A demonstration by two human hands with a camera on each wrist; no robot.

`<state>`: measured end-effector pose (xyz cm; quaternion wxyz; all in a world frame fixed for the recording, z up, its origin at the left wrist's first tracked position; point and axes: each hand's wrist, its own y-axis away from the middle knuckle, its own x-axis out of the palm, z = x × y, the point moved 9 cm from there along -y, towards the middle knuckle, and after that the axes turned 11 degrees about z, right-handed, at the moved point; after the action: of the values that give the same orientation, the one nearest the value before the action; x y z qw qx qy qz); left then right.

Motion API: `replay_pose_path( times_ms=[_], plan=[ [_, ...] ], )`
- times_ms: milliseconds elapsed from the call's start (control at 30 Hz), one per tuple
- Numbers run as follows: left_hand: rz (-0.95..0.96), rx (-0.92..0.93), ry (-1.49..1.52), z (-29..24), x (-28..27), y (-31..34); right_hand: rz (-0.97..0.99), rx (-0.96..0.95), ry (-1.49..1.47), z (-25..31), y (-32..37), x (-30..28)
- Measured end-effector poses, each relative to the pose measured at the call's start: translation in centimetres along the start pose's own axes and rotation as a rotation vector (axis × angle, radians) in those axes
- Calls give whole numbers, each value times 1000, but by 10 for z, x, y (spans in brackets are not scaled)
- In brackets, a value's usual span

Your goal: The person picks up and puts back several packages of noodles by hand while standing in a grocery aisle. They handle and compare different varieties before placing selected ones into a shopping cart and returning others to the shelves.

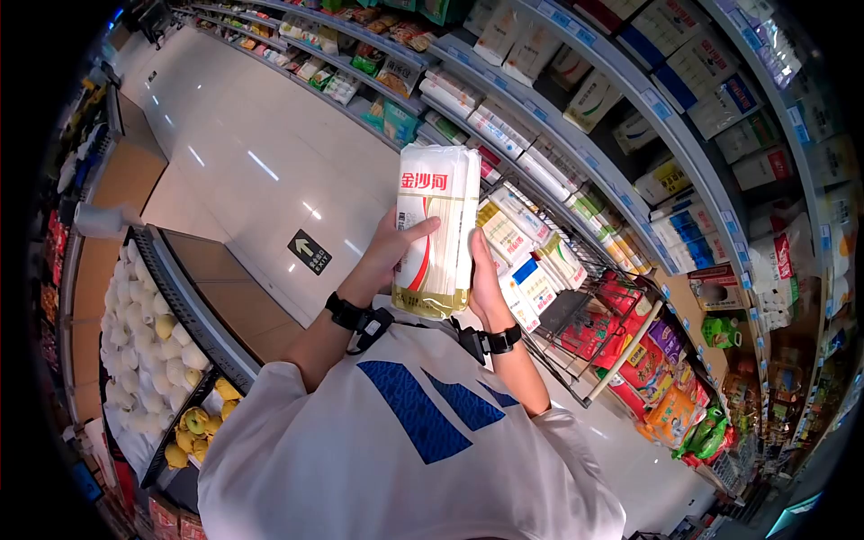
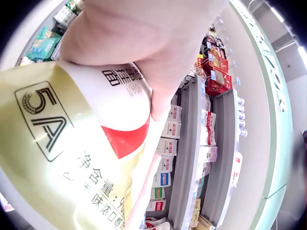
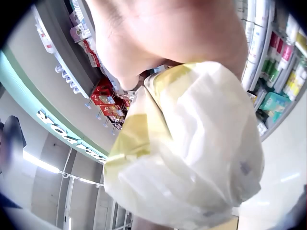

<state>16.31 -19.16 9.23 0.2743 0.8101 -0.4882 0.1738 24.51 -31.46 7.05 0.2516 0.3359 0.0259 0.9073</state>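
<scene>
A tall white pack of dried noodles [image 1: 438, 234] with red lettering and a gold lower band is held upright in front of the chest. My left hand [image 1: 394, 245] grips its left side, the thumb lying across the printed front and the fingers hidden behind. On the opposite side, my right hand [image 1: 487, 281] holds the pack's edge, with most of its fingers out of sight. Up close in the left wrist view, the noodle pack [image 2: 53, 139] shows a "5A" mark. The right wrist view shows the pack's crinkled white end [image 3: 206, 148] below the right hand [image 3: 168, 33].
To the right stands a shopping cart [image 1: 615, 367] loaded with red and orange bags; several noodle packs [image 1: 531, 288] lie at its far end. Stocked shelves [image 1: 621, 81] curve along the right. A produce stand [image 1: 193, 315] with pale and yellow fruit is at the left. A floor exit sign [image 1: 310, 251] marks the aisle.
</scene>
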Motion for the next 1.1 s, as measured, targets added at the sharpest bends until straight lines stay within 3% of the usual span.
replay_pose_path(
  times_ms=[100, 167, 333, 567, 700, 767, 833, 900, 1000, 1100],
  plan=[
    [-48, -40, -80, 2, -15, -9, 29, 32, -136, -12, -20, -12],
    [-40, -46, -81, 0, -19, -18, -9, 46, 14, -9, -28, -13],
    [26, -97, -41, -4, -40, -48, -120, 31, 29, -6, -54, -28],
    [43, 62, -180, -68, -101, -107, -279, -75, 93, 25, -132, -43],
    [-56, 93, -457, -110, -157, -132, -375, -101, 85, 43, -180, -78],
    [-92, 125, -820, -138, -178, -143, -445, -185, 78, 62, -197, -93],
    [-134, 149, -907, -160, -191, -150, -505, -255, 142, 89, -209, -105],
    [-145, 22, -1024, -171, -207, -159, -579, -314, 363, 119, -218, -122],
    [-160, 157, -1186, -190, -219, -167, -590, -383, 810, 171, -237, -123],
    [-165, 115, -1185, -191, -237, -178, -621, -393, 1074, 208, -259, -137]
  ],
)
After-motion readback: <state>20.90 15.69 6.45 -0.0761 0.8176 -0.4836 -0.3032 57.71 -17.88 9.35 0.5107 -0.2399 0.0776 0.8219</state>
